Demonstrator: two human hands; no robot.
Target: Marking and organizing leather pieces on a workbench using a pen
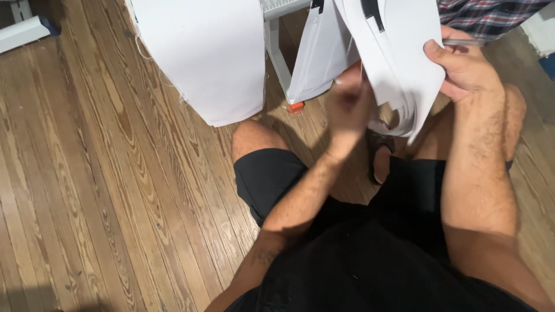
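My right hand (pixel 462 66) grips a stack of white fabric pieces (pixel 399 52) by its right edge, thumb on top, up in front of me. A thin grey rod-like thing (pixel 462 42) runs under its fingers. My left hand (pixel 348 101) is blurred with motion, just below and left of the stack, fingers near its lower edge; whether it pinches the fabric is unclear. I am seated in black shorts, my knees (pixel 251 136) below the hands.
A large white cloth (pixel 202 52) hangs off a white table frame (pixel 277 52) with an orange foot (pixel 296 107). Wooden plank floor (pixel 115 173) spreads left. Plaid fabric (pixel 491 14) lies top right. A white object (pixel 23 32) sits top left.
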